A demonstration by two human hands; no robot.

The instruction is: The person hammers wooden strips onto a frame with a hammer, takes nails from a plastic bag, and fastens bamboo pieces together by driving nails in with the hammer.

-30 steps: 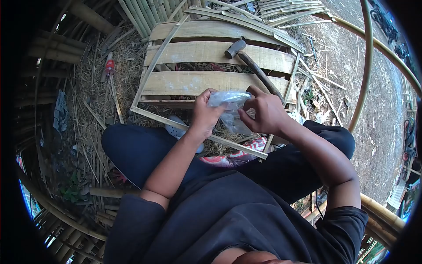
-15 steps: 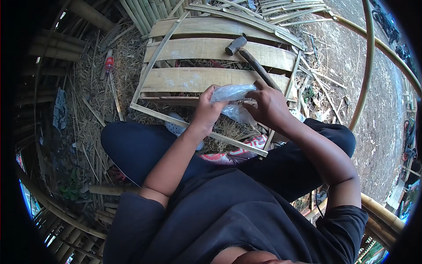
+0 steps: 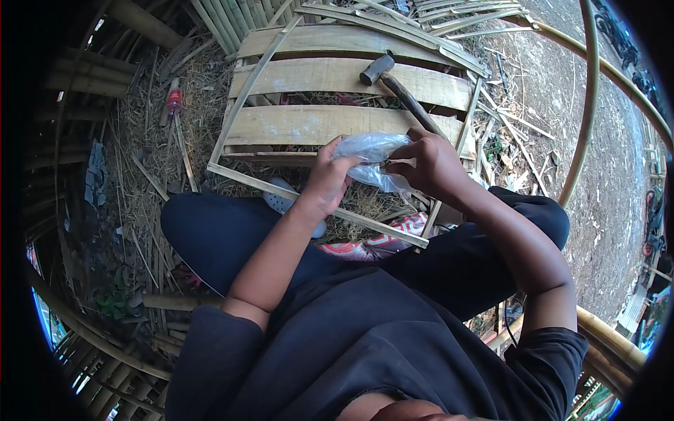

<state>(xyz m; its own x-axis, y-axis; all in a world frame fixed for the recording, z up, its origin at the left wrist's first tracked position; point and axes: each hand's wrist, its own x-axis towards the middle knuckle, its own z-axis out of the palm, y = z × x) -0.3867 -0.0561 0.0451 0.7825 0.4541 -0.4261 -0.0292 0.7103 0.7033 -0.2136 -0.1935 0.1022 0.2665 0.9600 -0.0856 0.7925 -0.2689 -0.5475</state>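
Note:
A clear plastic bag (image 3: 375, 151) is held between my two hands, above the near edge of a slatted wooden bench. My left hand (image 3: 328, 175) is closed round the bag's left side. At the bag's right side, my right hand (image 3: 430, 163) has its thumb and fingers drawn together in a pinch at the opening; something small and dark shows by the fingertips, too small to name. Beyond my right hand lies a hammer (image 3: 404, 91) with a dark metal head and wooden handle, resting across the bench slats (image 3: 302, 77).
Thin bamboo strips frame the bench, one strip (image 3: 316, 205) crossing before my legs. A red-labelled bottle (image 3: 174, 98) lies on straw at left. More split bamboo (image 3: 470, 17) is piled at the far right. A bamboo pole (image 3: 588, 105) rises at right, and a red-and-white patterned cloth (image 3: 372, 247) lies below.
My right hand has shifted slightly right at the bag's opening, its fingers pinching closer together. My left hand has turned a little and still grips the bag. The hammer has not moved.

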